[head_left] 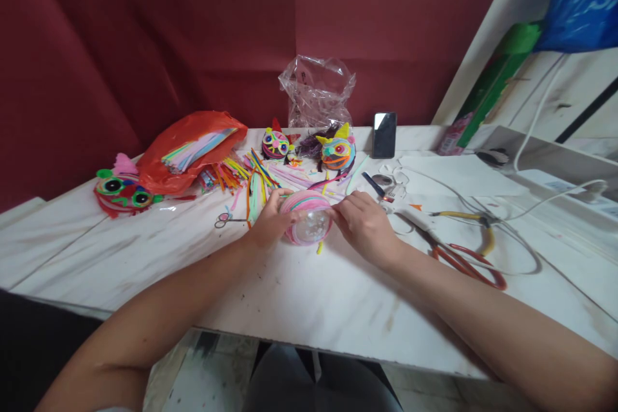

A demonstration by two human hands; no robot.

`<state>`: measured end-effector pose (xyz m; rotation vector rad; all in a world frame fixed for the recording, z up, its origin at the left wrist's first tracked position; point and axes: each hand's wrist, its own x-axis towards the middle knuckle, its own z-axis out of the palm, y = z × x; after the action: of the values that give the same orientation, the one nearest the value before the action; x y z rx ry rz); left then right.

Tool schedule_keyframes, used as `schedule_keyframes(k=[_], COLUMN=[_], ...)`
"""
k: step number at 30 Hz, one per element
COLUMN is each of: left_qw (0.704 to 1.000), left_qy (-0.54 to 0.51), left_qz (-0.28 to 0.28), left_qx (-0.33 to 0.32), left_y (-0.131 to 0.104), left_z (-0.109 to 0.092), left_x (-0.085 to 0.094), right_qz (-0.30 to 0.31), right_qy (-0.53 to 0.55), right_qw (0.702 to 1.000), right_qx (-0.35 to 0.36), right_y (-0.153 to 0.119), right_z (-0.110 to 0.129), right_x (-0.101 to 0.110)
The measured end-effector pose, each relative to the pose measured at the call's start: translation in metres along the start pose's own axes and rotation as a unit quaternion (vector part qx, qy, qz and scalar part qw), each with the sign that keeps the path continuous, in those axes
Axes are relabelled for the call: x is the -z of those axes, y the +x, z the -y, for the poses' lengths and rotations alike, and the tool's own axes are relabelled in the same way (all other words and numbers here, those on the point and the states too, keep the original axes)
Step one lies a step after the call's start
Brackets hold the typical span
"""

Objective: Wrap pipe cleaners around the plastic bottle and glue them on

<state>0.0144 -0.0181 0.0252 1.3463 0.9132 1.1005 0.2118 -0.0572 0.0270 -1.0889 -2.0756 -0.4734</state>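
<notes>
Near the table's middle is a round clear plastic ball (309, 205), partly wrapped in pink and striped fuzzy pipe cleaners. Its lower front is bare and see-through. My left hand (271, 222) grips the ball from the left, thumb across its front. On the other side, my right hand (365, 226) is pinched closed against the ball's right edge; what lies between those fingertips is hidden. A short yellow pipe cleaner piece (319, 248) lies just below the ball. Loose pipe cleaners (261, 187) in several colours lie behind my left hand, with small scissors (226, 221) close by.
Decorated animal heads (126, 190) (276, 141) (337, 149) sit at left and back. A red bag (193, 125) holds more pipe cleaners. A phone (384, 135) leans upright. Orange-handled scissors (470, 264), yellow-handled pliers (487, 238) and white cables (538, 261) lie to the right.
</notes>
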Motion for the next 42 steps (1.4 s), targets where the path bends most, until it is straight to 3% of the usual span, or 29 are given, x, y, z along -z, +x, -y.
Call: schedule_keyframes(k=[6,9,12,14,16,19,22,29,33,35,38,42], left_qw=[0.999,0.999,0.999,0.999,1.000,1.000,0.998,0.996,0.993,0.994,0.998,0.977], left_qy=[0.025,0.028,0.027,0.016,0.004,0.007,0.044,0.075,0.110,0.105,0.037,-0.173], left_qz=[-0.026,-0.040,-0.039,-0.033,-0.026,-0.026,-0.047,-0.035,-0.031,-0.036,-0.039,0.035], left_qx=[-0.009,-0.011,-0.008,-0.003,0.001,0.003,0.000,0.017,-0.001,-0.002,0.020,0.122], left_y=[0.004,0.005,0.004,0.003,0.003,0.004,0.004,-0.001,-0.010,-0.011,-0.007,-0.007], left_z=[0.002,0.003,0.002,0.000,-0.001,0.001,0.006,0.014,0.010,0.006,0.002,-0.008], left_x=[0.003,0.003,0.002,0.002,0.002,0.003,0.003,0.001,0.001,0.004,0.008,0.004], right_qz=[0.024,0.028,0.063,0.045,-0.012,-0.044,-0.021,0.040,0.037,0.066,0.133,0.098], right_qy=[0.107,0.186,0.252,0.268,0.258,0.229,0.202,0.164,0.106,0.109,0.159,0.185], right_qw=[0.994,0.976,0.936,0.918,0.927,0.958,0.974,0.978,0.990,0.988,0.960,0.903], right_qx=[-0.024,-0.110,-0.236,-0.289,-0.272,-0.164,-0.105,-0.125,-0.082,-0.085,-0.190,-0.374], right_y=[0.003,0.005,0.007,0.009,0.010,0.009,0.004,-0.003,-0.002,-0.001,0.001,0.004], right_z=[0.004,0.005,0.002,0.000,-0.001,0.001,0.002,-0.011,-0.007,-0.009,-0.023,-0.050], right_x=[0.002,0.001,0.002,0.004,0.006,0.007,0.006,0.000,0.005,0.010,0.016,0.018])
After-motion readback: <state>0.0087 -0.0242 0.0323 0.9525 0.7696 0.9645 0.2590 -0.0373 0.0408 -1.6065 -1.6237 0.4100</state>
